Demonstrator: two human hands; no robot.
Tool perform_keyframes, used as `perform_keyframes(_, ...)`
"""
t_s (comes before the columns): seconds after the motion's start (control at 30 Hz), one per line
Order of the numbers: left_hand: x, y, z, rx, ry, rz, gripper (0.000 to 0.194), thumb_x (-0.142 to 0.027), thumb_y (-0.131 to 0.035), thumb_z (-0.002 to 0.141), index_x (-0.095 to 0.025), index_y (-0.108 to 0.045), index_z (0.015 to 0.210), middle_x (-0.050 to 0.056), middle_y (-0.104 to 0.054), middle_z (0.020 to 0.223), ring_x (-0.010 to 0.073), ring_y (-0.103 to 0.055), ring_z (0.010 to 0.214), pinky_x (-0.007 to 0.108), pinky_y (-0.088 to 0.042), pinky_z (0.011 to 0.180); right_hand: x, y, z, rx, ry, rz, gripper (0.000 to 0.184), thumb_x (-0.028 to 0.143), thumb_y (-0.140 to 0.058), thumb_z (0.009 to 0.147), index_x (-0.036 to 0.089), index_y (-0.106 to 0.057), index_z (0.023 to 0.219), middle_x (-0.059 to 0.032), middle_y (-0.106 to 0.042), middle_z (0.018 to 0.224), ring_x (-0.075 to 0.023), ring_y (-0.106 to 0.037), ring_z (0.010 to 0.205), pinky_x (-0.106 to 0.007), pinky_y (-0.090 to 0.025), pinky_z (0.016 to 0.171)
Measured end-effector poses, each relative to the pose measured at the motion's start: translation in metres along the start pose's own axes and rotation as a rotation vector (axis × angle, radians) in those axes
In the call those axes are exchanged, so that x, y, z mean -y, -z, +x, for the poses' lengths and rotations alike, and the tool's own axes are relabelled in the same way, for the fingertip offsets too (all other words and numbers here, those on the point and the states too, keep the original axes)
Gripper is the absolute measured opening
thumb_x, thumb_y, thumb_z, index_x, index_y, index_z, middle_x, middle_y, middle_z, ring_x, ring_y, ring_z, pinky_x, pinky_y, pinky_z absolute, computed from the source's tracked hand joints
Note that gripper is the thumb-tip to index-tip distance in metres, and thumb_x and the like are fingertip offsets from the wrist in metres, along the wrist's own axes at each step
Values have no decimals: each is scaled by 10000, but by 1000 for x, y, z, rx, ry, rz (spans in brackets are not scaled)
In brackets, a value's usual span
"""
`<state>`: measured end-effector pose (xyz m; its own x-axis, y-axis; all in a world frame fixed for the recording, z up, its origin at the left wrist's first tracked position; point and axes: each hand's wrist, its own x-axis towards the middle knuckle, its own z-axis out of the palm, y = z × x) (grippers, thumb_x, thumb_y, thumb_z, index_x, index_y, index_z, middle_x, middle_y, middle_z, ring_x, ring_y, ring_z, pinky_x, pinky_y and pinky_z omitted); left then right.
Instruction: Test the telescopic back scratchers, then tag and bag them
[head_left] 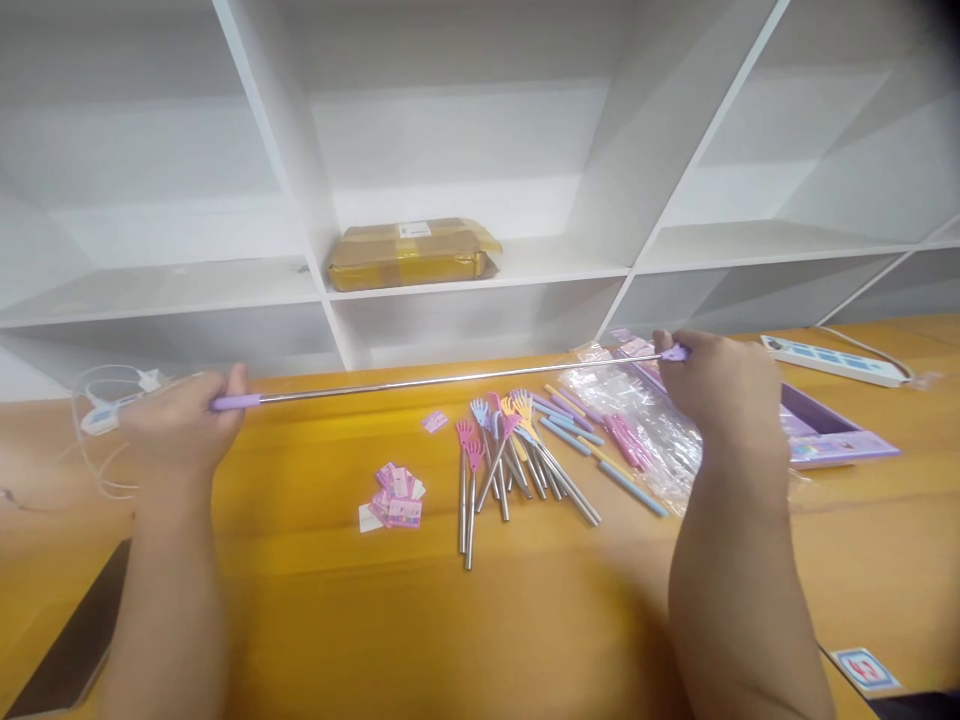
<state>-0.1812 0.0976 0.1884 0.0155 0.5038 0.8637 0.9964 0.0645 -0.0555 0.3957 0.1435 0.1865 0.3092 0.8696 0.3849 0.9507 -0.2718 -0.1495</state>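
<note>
A telescopic back scratcher [450, 379] is stretched out level above the table, its thin metal rod drawn long. My left hand [184, 415] is wrapped round its purple handle. At the other end, my right hand [724, 385] closes over the purple head, most of which is hidden by the fingers. Below the rod lies a pile of short back scratchers [517, 450] with pink, blue and yellow hand-shaped heads and bare metal shafts. Coloured handle sleeves [630, 487] in blue, purple, yellow and pink lie to their right. Small pink printed cards [397, 497] are heaped to the left.
Crumpled clear plastic bags [660, 440] and an open purple box [847, 447] lie at the right. A power strip [832, 360] is behind them. White cables and a charger [101, 418] are at the left. White shelving [480, 310] backs the table, holding a taped carton [412, 255].
</note>
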Motion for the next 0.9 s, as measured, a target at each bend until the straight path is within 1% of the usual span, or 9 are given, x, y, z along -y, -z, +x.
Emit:
perform_keyframes(0.07, -32, -2, -7, -47, -159, -33, 539, -391, -692, 945, -195, -446, 507, -27, -395, 456, 120, -309, 490, 270, -171, 528, 29, 0, -13, 21, 77, -31, 475, 419, -399, 1119, 153, -790, 1171, -192, -744, 872, -247, -585, 764, -342, -265, 688)
perform_keyframes(0.17, -103, 1, -31, -159, -373, -148, 443, -295, -727, 962, -201, -514, 586, -29, -494, 502, 128, -416, 506, 291, -227, 512, 90, -2, -52, 12, 171, -62, 431, 373, -398, 1137, 150, -766, 1101, -143, -736, 800, -206, -598, 660, -316, -206, 640)
perform_keyframes(0.27, -162, 13, -59, -145, -403, -266, 375, -224, -732, 964, -203, -539, 643, -49, -498, 521, 118, -426, 493, 296, -266, 510, 140, -1, -102, 17, 329, -3, 440, 384, -389, 1152, 153, -720, 979, -104, -725, 755, -175, -612, 603, -298, -159, 594)
perform_keyframes(0.33, -179, 23, -70, -86, -382, -298, 381, -213, -723, 968, -206, -524, 644, -53, -488, 527, 118, -427, 496, 299, -277, 512, 155, 2, -127, 42, 410, 4, 419, 332, -379, 1156, 146, -697, 956, -94, -714, 724, -164, -622, 585, -293, -145, 576)
perform_keyframes(0.47, -172, 38, -66, -67, -393, -269, 380, -252, -749, 956, -211, -515, 660, -56, -480, 539, 125, -415, 510, 307, -282, 517, 153, 16, -139, 193, 462, -23, 332, 272, -393, 1139, 145, -696, 1089, -102, -745, 781, -182, -664, 617, -297, -149, 555)
perform_keyframes(0.57, -161, 40, -56, -27, -443, -288, 396, -293, -754, 965, -209, -513, 663, -55, -479, 548, 124, -415, 515, 308, -277, 515, 148, 27, -136, 339, 496, -49, 275, 273, -445, 1115, 154, -687, 1169, -92, -751, 789, -207, -691, 654, -308, -164, 547)
perform_keyframes(0.63, -157, 40, -52, 13, -492, -330, 408, -336, -756, 977, -209, -523, 667, -53, -480, 553, 124, -423, 520, 311, -276, 517, 146, 33, -134, 380, 515, -40, 249, 279, -478, 1101, 164, -680, 1189, -84, -759, 814, -214, -700, 677, -312, -173, 546)
perform_keyframes(0.73, -153, 40, -49, 52, -549, -383, 390, -380, -762, 983, -210, -562, 695, -44, -528, 581, 133, -458, 546, 323, -276, 531, 138, 39, -136, 349, 577, 21, 248, 333, -489, 1112, 175, -669, 1175, -80, -771, 871, -219, -706, 710, -310, -194, 549)
perform_keyframes(0.9, -143, 42, -44, 140, -538, -430, 356, -399, -702, 1028, -213, -611, 738, -37, -559, 606, 138, -480, 561, 325, -278, 550, 121, 40, -139, 195, 754, 249, 352, 495, -468, 1140, 198, -648, 1081, -55, -756, 907, -199, -682, 699, -292, -291, 554)
